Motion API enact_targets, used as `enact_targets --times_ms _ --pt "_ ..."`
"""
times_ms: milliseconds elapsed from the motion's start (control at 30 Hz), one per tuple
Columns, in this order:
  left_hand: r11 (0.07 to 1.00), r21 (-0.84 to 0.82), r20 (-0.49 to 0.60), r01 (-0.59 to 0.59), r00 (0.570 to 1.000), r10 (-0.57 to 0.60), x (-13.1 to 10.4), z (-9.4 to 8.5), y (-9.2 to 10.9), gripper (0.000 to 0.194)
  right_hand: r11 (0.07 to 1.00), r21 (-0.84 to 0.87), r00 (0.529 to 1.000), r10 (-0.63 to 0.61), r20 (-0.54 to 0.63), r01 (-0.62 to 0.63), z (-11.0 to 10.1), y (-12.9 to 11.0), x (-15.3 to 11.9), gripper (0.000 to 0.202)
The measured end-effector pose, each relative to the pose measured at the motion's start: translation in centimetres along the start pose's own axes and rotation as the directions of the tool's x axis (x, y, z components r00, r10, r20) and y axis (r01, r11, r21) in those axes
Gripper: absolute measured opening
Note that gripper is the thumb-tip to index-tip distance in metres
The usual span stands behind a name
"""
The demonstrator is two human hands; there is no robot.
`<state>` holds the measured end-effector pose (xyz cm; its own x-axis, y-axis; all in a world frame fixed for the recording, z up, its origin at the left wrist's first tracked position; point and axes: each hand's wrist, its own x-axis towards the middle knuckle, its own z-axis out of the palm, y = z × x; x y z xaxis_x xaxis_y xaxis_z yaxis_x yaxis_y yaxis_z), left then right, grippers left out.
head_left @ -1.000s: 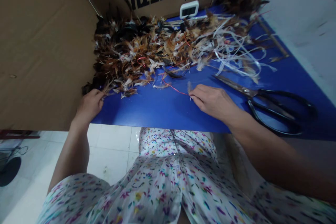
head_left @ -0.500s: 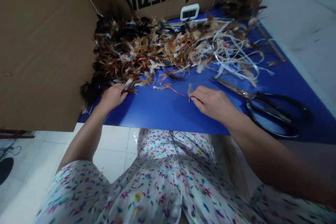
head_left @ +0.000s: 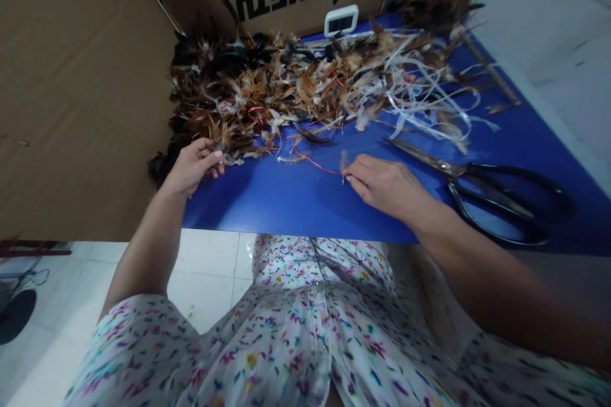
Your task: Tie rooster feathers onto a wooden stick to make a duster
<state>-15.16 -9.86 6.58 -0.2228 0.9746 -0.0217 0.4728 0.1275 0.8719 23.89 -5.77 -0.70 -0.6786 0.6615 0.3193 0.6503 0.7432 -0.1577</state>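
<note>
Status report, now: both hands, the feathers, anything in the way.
Left hand at near edge of feather pile, grip unclear. Right hand pinching end of red string. Scissors on blue table, right of that hand.

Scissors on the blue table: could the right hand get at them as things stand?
Probably yes: the scissors lie close beside the right hand, with nothing seen on top, though that hand seems to be pinching red string.
</note>
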Motion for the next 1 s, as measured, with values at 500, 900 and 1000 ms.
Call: enact_targets --times_ms 500,900,1000 --pt "0.991 0.004 -0.343 -0.136 0.93 0.129 -3.4 -3.8 0.2 0.06 1.0 -0.017 1.0 -0.013 -0.004 0.013 -0.2 -0.1 0.0 0.024" --pt "0.603 0.795 -0.221 0.062 0.956 0.193 -5.5 -5.1 -4.8 0.021 0.999 -0.041 1.0 -0.008 -0.018 0.007 0.1 0.0 0.0 0.022" --pt "0.624 0.781 -0.156 -0.029 0.958 0.241 -3.5 -2.3 -3.6 0.032 1.0 -0.03 0.999 -0.009 -0.036 0.008 0.3 0.1 0.0 0.021"
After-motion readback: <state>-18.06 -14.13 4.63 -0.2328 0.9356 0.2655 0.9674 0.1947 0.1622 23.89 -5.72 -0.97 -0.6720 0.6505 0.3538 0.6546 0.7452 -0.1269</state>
